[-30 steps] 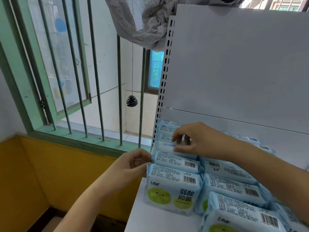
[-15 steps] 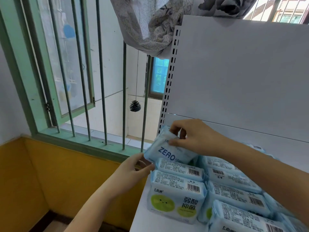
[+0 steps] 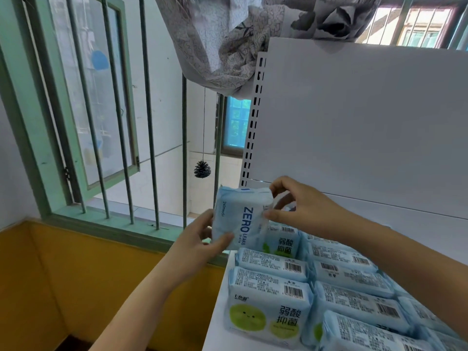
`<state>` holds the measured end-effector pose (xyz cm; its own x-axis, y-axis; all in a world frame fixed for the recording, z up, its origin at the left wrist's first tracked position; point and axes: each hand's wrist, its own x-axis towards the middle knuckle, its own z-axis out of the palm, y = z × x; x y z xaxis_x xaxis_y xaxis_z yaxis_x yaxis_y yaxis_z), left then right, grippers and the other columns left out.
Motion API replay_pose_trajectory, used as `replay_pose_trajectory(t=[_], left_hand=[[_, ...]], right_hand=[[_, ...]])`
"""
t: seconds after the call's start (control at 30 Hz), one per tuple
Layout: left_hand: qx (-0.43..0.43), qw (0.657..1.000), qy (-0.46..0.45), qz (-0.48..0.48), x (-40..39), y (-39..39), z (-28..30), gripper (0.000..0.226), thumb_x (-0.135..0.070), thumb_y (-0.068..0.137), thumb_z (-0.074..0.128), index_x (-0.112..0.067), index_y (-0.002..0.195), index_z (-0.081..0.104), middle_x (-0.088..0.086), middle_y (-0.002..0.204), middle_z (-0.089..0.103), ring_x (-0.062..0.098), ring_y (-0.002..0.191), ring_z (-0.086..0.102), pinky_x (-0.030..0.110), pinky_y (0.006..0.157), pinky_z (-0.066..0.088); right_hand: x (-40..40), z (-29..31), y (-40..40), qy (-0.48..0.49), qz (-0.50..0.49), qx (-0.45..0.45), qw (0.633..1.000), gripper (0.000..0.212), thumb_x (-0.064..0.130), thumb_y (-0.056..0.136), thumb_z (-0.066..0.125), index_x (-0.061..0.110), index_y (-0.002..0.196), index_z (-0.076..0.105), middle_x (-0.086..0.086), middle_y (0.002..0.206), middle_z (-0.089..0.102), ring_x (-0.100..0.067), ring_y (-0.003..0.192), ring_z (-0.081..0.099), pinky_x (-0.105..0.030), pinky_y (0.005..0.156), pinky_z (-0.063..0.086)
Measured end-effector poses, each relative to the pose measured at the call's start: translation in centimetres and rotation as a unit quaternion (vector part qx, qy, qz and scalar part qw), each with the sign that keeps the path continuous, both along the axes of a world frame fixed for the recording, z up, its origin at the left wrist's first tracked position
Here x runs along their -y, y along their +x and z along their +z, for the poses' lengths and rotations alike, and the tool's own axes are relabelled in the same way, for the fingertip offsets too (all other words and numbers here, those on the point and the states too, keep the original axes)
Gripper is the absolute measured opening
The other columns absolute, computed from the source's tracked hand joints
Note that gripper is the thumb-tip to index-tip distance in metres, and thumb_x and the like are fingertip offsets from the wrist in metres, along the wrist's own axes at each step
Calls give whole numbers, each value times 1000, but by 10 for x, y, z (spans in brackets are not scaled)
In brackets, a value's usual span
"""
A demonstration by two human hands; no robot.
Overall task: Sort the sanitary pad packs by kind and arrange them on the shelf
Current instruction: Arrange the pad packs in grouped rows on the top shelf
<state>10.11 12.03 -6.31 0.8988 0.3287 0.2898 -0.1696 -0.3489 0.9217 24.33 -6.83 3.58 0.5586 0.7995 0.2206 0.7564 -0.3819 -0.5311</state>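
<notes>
while it hangs clear of the rows, the pale blue soft plastic pad pack printed "zero leaks" (image 3: pixel 241 219) stands on end above the back left corner of the white metal shelf (image 3: pixel 217 323), just past the shelf's left edge and in front of the slotted white upright (image 3: pixel 253 122). the left hand (image 3: pixel 200 243) cups its lower left corner, thumb pressed across the front face. the right hand (image 3: pixel 298 206) pinches its upper right edge between thumb and fingertips, with the other fingers curled loosely behind.

below and to the right, light blue packs with green smiley circles and barcodes (image 3: pixel 271 310) lie in tight rows from the shelf's front left corner back toward the white back panel (image 3: pixel 354 122). all those that can be read look like one kind, and the held pack is a different kind.

the step in hand seems to be pulling out the odd pack. to do it well, keep both grips on the edges so the soft wrapper does not buckle, turn it so the print can be read, and carry it to a spot with its own kind, if there is one; none shows here. watch the left edge: a slip would drop the pack off the shelf toward the yellow wall (image 3: pixel 76 274). avoid nudging the rows already lined up.
</notes>
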Motion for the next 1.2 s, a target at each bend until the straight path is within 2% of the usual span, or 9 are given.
replay_pose_trajectory(t=[0.13, 0.47, 0.63, 0.77, 0.83, 0.9, 1.03, 1.13, 1.2], left_hand=[[5, 995, 97, -1, -14, -5, 3, 34, -30, 84, 76, -36, 115, 62, -10, 109, 64, 11, 106, 64, 29, 76, 60], [1, 996, 86, -3, -9, -1, -6, 41, -28, 80, 81, -35, 116, 63, -17, 112, 65, 8, 111, 61, 34, 83, 60], [-10, 999, 40, -8, -10, -2, -7, 49, -51, 72, 80, -42, 116, 61, -18, 109, 67, 15, 104, 66, 38, 84, 60], [-55, 997, 20, -50, -10, -3, -5, 54, -73, 71, 66, -50, 119, 58, -16, 117, 68, 11, 110, 64, 42, 92, 57], [-53, 997, 0, -64, -7, -4, -5, 56, -65, 79, 66, -39, 127, 56, -15, 122, 68, 12, 111, 66, 42, 94, 55], [-42, 997, -21, -56, -5, -5, -3, 45, -47, 85, 69, -31, 125, 57, -14, 118, 70, 13, 106, 69, 37, 90, 57], [-25, 999, -34, -19, -4, -5, 2, 40, -33, 80, 70, -22, 118, 61, -7, 108, 74, 17, 96, 72, 33, 84, 59], [-23, 997, -74, -17, -3, -7, 5, 43, -30, 79, 71, -22, 120, 60, -2, 105, 75, 21, 95, 73, 34, 85, 59], [-27, 992, -121, -32, -4, -6, 9, 48, -28, 82, 70, -22, 128, 56, 4, 108, 75, 24, 97, 73, 37, 86, 59]], right_hand=[[8, 3, -1, -20, 45, 39, 998, 60, 52, 81, 71, 47, 134, 43, 26, 113, 57, 6, 99, 58, -18, 83, 53], [12, -4, -6, -34, 90, 82, 992, 30, 37, 81, 76, 36, 110, 66, 24, 99, 65, 4, 93, 61, -21, 80, 56], [17, -9, -2, 21, 71, 69, 995, 21, 30, 84, 75, 31, 104, 69, 20, 93, 67, 4, 90, 61, -17, 75, 55], [19, -8, 3, 81, 55, 20, 995, 19, 30, 84, 74, 30, 102, 69, 17, 95, 70, -1, 93, 64, -30, 78, 60], [18, -5, 6, 103, 54, -10, 993, 18, 31, 84, 73, 31, 101, 68, 15, 96, 71, -3, 95, 66, -34, 79, 60], [16, -4, 7, 110, 56, -43, 991, 18, 30, 84, 73, 30, 101, 67, 11, 98, 72, -6, 96, 68, -36, 82, 60], [14, -7, 9, 72, 51, -57, 994, 21, 32, 83, 75, 32, 102, 65, 16, 98, 72, -1, 92, 67, -36, 88, 57], [16, -5, 7, 74, 56, -43, 995, 21, 35, 83, 73, 34, 102, 64, 19, 98, 70, 0, 92, 66, -32, 81, 59], [17, 1, 4, 86, 54, 17, 995, 20, 37, 85, 70, 34, 103, 63, 20, 96, 68, 1, 92, 64, -24, 71, 57]])
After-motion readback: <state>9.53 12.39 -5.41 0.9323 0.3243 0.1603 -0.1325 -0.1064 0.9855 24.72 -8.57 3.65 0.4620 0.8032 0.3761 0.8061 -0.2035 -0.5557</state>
